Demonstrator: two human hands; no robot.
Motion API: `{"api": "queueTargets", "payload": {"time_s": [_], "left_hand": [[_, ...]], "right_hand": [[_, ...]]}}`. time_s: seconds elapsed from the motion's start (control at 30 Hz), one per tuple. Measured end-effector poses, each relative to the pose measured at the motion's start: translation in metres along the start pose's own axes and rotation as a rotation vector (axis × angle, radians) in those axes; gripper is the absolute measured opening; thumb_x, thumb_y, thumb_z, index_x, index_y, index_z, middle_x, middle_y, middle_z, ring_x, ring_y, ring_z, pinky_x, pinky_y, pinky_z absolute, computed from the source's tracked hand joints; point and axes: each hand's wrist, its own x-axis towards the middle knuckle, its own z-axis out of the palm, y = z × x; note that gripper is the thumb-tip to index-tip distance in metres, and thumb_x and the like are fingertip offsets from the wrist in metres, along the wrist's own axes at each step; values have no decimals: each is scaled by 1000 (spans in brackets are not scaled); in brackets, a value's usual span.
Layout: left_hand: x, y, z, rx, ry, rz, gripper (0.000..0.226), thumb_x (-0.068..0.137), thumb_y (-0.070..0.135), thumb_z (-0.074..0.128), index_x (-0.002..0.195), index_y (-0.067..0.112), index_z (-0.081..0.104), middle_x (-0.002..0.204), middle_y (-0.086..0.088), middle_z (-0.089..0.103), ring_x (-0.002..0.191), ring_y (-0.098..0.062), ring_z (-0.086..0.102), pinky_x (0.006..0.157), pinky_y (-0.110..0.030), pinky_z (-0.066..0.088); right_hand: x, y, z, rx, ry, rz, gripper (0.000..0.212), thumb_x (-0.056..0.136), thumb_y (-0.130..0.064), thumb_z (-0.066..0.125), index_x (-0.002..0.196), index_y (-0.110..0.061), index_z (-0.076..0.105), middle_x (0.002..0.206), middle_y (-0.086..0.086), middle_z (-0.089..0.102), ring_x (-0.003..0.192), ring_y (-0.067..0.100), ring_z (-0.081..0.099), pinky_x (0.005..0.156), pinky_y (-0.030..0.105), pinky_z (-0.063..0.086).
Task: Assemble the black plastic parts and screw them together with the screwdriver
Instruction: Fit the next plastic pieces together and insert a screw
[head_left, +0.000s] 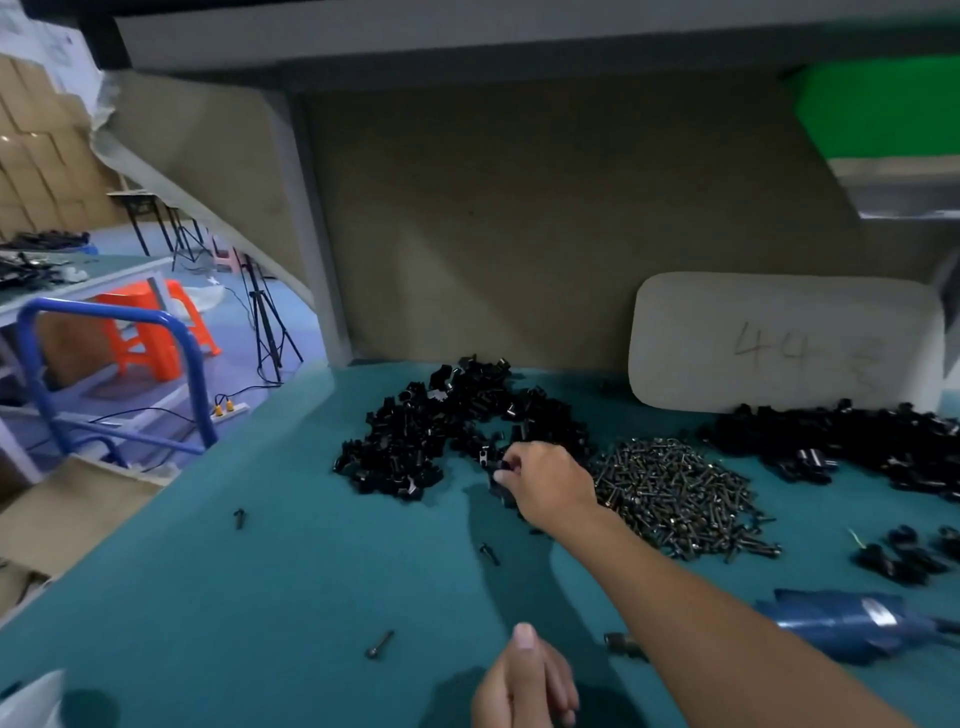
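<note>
A teal felt-covered bench (270, 597) fills the lower part of the frame. Near its centre, the right hand (550, 480) reaches in from the lower right, its arm crossing the frame diagonally, and its curled fingers pinch a small black plastic part (500, 470) at the near edge of a large heap of black plastic parts (441, 431). Just right of that hand lies a pile of dark metal screws (675, 499). Farther right, along the right edge, spreads a second heap of black plastic pieces (841, 441), and below it sits a small cluster of black parts (904, 558).

The left hand (524, 686) sits at the bottom centre, thumb raised and fingers loosely curled; whether it holds anything cannot be told.

A blue-handled screwdriver (852, 623) lies on the bench at lower right, partly hidden behind the right forearm. Three loose screws lie apart on the felt: one at left centre (239, 518), one below the right hand (489, 554), one near the bottom (379, 644).

A pale rounded foam pad with handwritten digits (779, 343) leans against the brown back panel (493, 234). In the left of the frame stand an orange plastic stool (156, 332) and a blue tubular rail (104, 332).
</note>
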Motion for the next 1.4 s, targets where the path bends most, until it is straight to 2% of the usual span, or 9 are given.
{"api": "queueTargets", "payload": {"time_s": [0.1, 0.23, 0.33, 0.43, 0.6, 0.8, 1.03, 1.17, 1.4], "left_hand": [[-24, -30, -11, -67, 105, -32, 45, 102, -9, 36, 63, 1, 56, 56, -18, 55, 47, -22, 46, 45, -24, 38], [-37, -32, 1, -392, 10, -21, 20, 104, 18, 41, 113, 10, 58, 100, -12, 74, 71, -33, 64, 57, -34, 48], [-44, -36, 7, -355, -32, 14, 21, 105, 14, 42, 102, 9, 63, 81, -19, 76, 42, -24, 60, 36, -24, 42], [-44, -42, 9, -187, -74, 36, 24, 105, 9, 39, 105, 8, 64, 60, -14, 67, 33, -21, 50, 30, -22, 34], [-39, -41, 1, -106, -119, 25, 27, 104, 10, 44, 115, 19, 67, 66, -11, 60, 51, -23, 54, 52, -35, 40], [-41, -41, -2, -118, -160, 24, 27, 102, 10, 43, 116, 14, 67, 63, -12, 55, 44, -20, 52, 40, -25, 41], [-33, -40, -12, 17, -423, 50, 33, 101, -14, 34, 127, -17, 54, 84, -29, 63, 57, -23, 67, 42, -11, 42], [-35, -44, -5, 29, -403, 41, 15, 104, 4, 53, 110, 1, 67, 80, -26, 62, 53, -25, 57, 43, -16, 42], [-1, -46, -12, -21, -309, -170, 41, 105, -4, 37, 72, 2, 60, 38, -13, 50, 26, -15, 49, 36, -18, 40]], "right_hand": [[-40, -11, -29, 316, -17, -161, 19, 99, -39, 64, 99, -20, 67, 85, -12, 62, 76, 0, 55, 70, 23, 44], [-122, -8, -55, 188, -87, -341, 17, 89, -53, 66, 87, -37, 61, 81, -20, 59, 78, -6, 53, 67, 12, 39], [-159, 10, -69, 88, -148, -344, 21, 90, -53, 64, 104, -38, 61, 96, -17, 58, 86, 0, 52, 79, 31, 50], [-152, 46, -102, 76, -282, -306, 28, 91, -56, 63, 118, -46, 58, 102, -25, 59, 86, -12, 52, 75, 23, 47], [-98, 189, -163, -55, 214, 184, 12, 97, -27, 63, 108, -31, 66, 102, -9, 71, 81, 4, 64, 72, 27, 53], [-79, 312, -171, -382, -103, 620, 50, 95, -53, 61, 135, -22, 59, 139, 6, 59, 126, 28, 56, 103, 33, 46], [-43, 312, -156, -300, 82, 505, 57, 98, -44, 59, 150, -30, 42, 153, 10, 39, 137, 36, 40, 110, 46, 41], [-10, 308, -146, -324, -66, 409, 59, 103, -37, 55, 157, -24, 33, 162, 7, 31, 145, 34, 34, 116, 45, 35], [-5, 314, -134, -294, -3, 435, 24, 104, -29, 56, 127, -23, 52, 121, 9, 44, 95, 30, 55, 88, 41, 51]]}}
